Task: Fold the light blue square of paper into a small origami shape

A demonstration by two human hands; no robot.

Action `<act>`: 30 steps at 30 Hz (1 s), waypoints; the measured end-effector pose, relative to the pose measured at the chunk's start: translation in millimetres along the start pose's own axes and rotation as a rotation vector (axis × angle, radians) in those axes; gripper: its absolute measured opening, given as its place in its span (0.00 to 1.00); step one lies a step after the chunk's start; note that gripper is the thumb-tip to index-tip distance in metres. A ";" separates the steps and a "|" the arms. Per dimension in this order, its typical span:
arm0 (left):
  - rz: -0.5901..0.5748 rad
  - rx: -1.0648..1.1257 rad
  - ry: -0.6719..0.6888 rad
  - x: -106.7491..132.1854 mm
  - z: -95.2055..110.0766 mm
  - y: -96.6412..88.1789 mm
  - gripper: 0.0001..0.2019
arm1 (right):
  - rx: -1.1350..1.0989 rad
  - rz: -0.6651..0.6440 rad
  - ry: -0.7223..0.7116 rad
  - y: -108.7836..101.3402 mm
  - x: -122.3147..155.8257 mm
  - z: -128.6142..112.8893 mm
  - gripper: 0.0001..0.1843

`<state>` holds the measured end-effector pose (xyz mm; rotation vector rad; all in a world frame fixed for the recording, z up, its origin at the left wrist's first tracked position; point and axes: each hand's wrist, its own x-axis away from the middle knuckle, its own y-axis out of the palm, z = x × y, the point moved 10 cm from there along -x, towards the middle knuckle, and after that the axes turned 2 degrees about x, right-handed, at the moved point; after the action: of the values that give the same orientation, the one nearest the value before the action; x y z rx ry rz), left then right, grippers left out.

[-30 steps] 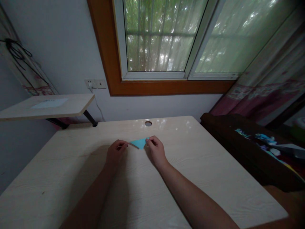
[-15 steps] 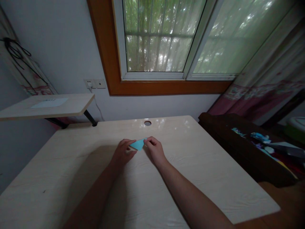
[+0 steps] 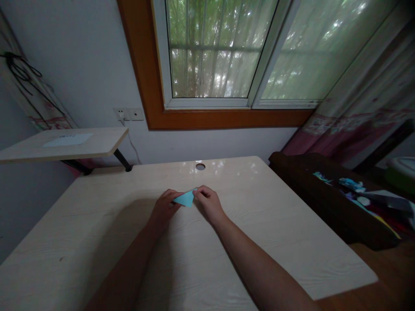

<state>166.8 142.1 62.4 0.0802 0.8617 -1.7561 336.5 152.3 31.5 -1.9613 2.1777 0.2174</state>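
A small folded piece of light-blue paper, roughly triangular, is held between my two hands just over the pale wooden table. My left hand grips its left end, the thumb partly tucked below the paper. At its upper right corner, my right hand pinches the paper between thumb and fingertips. The fingers hide both ends of the paper, so its full outline does not show.
Near the table's far edge is a round cable hole. A raised shelf on black legs, bearing a white sheet, stands at the left. Right of the table, a dark brown piece of furniture holds assorted items.
The paper has shifted slightly left and tilted between my hands. My left thumb, which stood apart from the paper's lower edge, has closed in towards it. My right hand keeps its pinch.
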 end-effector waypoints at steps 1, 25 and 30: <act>0.010 0.011 -0.011 0.3 -0.8 -1.1 0.11 | 0.005 -0.007 -0.005 0.6 0.2 0.0 0.09; 0.046 0.044 -0.248 5.3 -20.1 0.2 0.13 | 0.400 -0.265 -0.313 34.0 18.1 -24.4 0.08; 0.103 0.046 -0.396 11.3 -34.9 -6.1 0.17 | 0.387 -0.232 -0.289 29.9 16.5 -24.0 0.09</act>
<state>144.9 153.9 34.8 -0.1847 0.5195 -1.6216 304.0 133.8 49.8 -1.8103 1.6533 0.0347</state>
